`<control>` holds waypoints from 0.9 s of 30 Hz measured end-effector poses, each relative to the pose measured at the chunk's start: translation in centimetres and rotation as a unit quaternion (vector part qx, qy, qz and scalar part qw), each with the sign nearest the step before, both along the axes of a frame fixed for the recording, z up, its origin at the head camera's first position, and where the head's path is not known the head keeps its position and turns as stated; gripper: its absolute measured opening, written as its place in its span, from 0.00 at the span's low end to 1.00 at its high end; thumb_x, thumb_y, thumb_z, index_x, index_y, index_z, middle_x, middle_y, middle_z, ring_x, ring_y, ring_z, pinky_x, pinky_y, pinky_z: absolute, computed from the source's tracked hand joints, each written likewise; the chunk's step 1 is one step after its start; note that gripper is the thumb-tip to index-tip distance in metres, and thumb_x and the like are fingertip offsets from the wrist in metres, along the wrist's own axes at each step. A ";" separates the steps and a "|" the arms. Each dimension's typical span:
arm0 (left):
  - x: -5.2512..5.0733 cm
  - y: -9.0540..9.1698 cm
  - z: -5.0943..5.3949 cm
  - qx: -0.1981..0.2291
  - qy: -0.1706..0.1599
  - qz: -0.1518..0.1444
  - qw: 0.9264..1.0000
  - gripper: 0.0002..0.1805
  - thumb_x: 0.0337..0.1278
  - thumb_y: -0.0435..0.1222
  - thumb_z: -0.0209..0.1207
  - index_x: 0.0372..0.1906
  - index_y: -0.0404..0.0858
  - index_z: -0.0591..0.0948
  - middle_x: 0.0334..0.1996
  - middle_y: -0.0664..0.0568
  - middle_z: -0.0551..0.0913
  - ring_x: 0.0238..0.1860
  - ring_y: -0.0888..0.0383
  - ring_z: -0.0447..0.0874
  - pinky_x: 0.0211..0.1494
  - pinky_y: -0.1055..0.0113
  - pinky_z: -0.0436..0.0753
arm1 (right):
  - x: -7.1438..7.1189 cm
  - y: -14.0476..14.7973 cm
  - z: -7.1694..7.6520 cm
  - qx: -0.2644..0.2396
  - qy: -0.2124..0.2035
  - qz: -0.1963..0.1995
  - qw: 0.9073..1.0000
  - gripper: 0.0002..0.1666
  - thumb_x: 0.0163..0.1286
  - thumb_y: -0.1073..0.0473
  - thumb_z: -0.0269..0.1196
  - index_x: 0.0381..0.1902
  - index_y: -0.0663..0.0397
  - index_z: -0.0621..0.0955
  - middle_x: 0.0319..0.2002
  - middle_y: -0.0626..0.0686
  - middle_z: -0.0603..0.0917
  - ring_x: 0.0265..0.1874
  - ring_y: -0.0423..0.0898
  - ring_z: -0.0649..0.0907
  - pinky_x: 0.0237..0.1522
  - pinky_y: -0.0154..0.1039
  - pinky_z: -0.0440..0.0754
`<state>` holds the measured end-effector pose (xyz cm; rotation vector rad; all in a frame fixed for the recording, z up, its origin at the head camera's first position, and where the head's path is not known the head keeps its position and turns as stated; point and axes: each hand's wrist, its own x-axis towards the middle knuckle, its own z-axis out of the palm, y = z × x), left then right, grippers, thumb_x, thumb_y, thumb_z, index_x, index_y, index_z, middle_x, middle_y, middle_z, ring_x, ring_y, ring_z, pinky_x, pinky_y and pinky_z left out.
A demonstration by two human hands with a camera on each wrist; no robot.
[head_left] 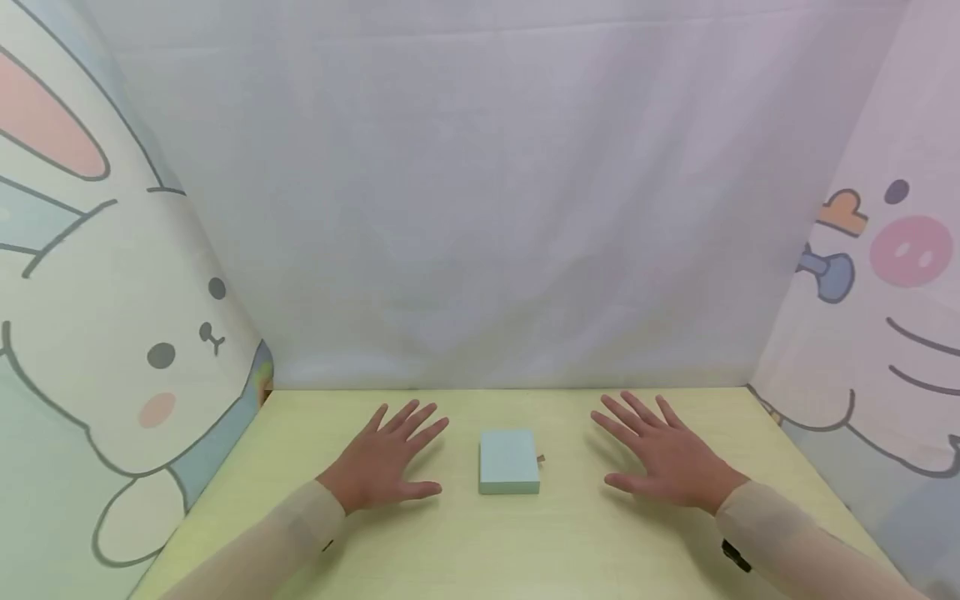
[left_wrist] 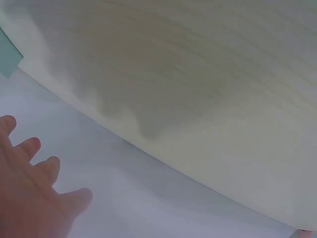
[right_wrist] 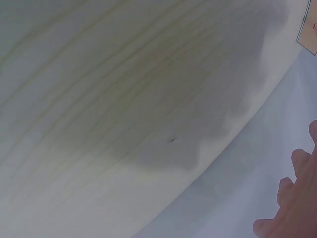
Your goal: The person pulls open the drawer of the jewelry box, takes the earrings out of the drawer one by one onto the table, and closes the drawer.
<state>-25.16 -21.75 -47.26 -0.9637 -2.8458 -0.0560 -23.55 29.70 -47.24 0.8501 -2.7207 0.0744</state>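
A small light blue box (head_left: 509,462) lies on the pale wooden table (head_left: 555,542), with a small brown tab (head_left: 541,458) sticking out at its right side. To its left my left hand (head_left: 384,462) is held palm down with the fingers spread, touching nothing. On the other side of the box my right hand (head_left: 670,462) has its fingers spread too and holds nothing. Both wrist views show the hands, left (left_wrist: 34,193) and right (right_wrist: 294,198), with shadows on the table. A corner of the box (left_wrist: 7,55) shows in the left wrist view.
A pale hanging cloth (head_left: 480,208) stands behind the table's back edge. At the left is a cloth with a printed rabbit (head_left: 120,333), and at the right one with a printed pink-nosed animal (head_left: 885,333). An orange-toned patch (right_wrist: 310,32) shows at the right wrist view's upper right.
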 end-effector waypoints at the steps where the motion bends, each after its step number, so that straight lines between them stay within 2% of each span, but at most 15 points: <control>1: 0.0 0.2 0.0 -0.001 0.000 -0.002 1.000 0.53 0.77 0.75 0.62 0.96 0.57 0.66 0.96 0.50 0.67 0.97 0.39 0.63 0.94 0.23 0.65 | -0.1 -0.2 0.0 0.003 0.000 0.002 1.000 0.55 0.79 0.21 0.70 0.94 0.34 0.71 0.95 0.51 0.70 0.93 0.65 0.70 0.87 0.83 0.66; 10: -0.6 2.7 -0.6 -0.011 0.006 -0.029 1.000 0.53 0.77 0.76 0.62 0.97 0.58 0.65 0.96 0.51 0.67 0.97 0.41 0.63 0.94 0.25 0.67 | -0.6 -1.8 -0.1 0.008 0.000 0.019 1.000 0.55 0.78 0.23 0.72 0.94 0.35 0.71 0.95 0.53 0.70 0.92 0.67 0.72 0.88 0.82 0.67; 16: -0.5 4.8 -0.5 -0.034 0.003 -0.043 0.998 0.54 0.76 0.77 0.61 0.97 0.59 0.65 0.97 0.53 0.66 0.97 0.43 0.64 0.95 0.28 0.68 | -0.9 -2.5 -0.4 0.012 0.002 0.025 1.000 0.55 0.78 0.24 0.72 0.94 0.36 0.72 0.95 0.51 0.70 0.92 0.66 0.73 0.88 0.81 0.69; 20: -0.4 5.8 -0.6 -0.044 0.013 -0.058 0.997 0.54 0.76 0.77 0.61 0.96 0.58 0.66 0.96 0.53 0.68 0.96 0.44 0.67 0.94 0.29 0.71 | -1.1 -3.0 -0.7 0.010 0.003 0.031 0.999 0.54 0.79 0.25 0.72 0.93 0.37 0.72 0.94 0.52 0.71 0.92 0.66 0.73 0.87 0.81 0.70; 27: -0.5 7.2 -0.7 -0.055 0.009 -0.055 0.997 0.51 0.79 0.74 0.61 0.96 0.59 0.65 0.95 0.55 0.69 0.95 0.45 0.69 0.94 0.32 0.72 | -1.7 -3.9 -0.9 0.009 -0.001 0.035 0.999 0.52 0.82 0.25 0.69 0.94 0.37 0.72 0.94 0.52 0.72 0.93 0.66 0.72 0.89 0.80 0.70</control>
